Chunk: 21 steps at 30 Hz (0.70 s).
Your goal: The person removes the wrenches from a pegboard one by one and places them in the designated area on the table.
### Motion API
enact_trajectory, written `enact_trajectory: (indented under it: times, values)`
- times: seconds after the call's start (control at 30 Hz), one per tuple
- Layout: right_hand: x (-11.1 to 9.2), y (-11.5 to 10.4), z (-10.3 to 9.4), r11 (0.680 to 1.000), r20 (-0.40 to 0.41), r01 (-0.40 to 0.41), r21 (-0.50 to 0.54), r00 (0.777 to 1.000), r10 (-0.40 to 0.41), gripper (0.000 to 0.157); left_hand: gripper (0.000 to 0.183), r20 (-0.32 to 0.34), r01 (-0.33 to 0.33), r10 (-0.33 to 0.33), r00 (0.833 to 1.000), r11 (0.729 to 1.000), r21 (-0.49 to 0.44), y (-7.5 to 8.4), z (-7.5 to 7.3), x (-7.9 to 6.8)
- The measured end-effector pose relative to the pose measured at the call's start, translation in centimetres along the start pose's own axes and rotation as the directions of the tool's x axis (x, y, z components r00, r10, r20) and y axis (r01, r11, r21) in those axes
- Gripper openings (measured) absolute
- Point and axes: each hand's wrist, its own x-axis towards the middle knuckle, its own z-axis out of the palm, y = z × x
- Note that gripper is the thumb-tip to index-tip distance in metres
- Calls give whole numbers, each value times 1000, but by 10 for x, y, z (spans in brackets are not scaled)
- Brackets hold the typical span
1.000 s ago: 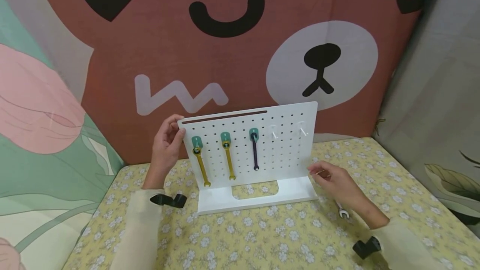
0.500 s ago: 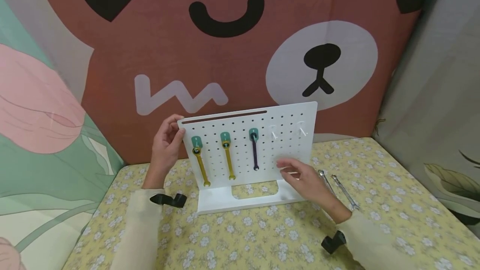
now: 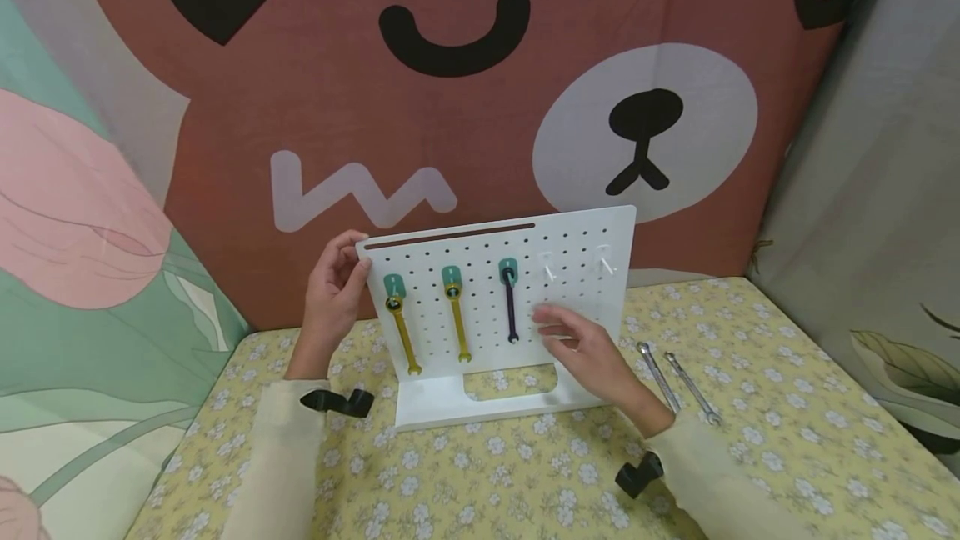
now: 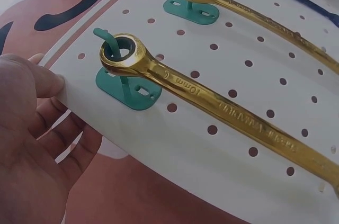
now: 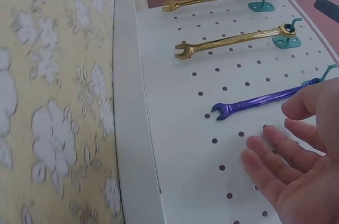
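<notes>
A white pegboard [image 3: 487,323] stands on its base, two gold wrenches [image 3: 459,325] [image 4: 201,99] and a purple wrench [image 3: 512,307] hanging from its green hooks [image 4: 127,89]. At the board's upper left corner my left hand [image 3: 333,294] pinches the edge, thumb in front and fingers behind. My right hand [image 3: 585,352] is in front of the board, just right of the purple wrench, fingers loosely bent and holding nothing. In the right wrist view the thumb [image 5: 304,102] is near the purple shaft; whether it touches I cannot tell.
Two clear hooks [image 3: 604,261] with nothing on them sit at the board's upper right. Two silver wrenches [image 3: 692,388] lie on the floral tablecloth [image 3: 480,482] right of the base. A bear-print cloth [image 3: 487,123] hangs behind the table.
My right hand has moved left from beside the board's right edge to near the purple wrench, uncovering the silver wrenches. The left hand stays on the corner.
</notes>
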Motion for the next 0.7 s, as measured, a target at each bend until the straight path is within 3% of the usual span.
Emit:
enact_trajectory:
  times: [0.47,0.7]
  values:
    - [12,-3,19,1000,-10,12,22,1000,-12,40,34,4,-2,2,1000,1000,0,-1,1,-2]
    - [14,-4,26,998,14,63,-3,998,-63,44,33,7,-11,11,1000,1000,-1,0,0,0]
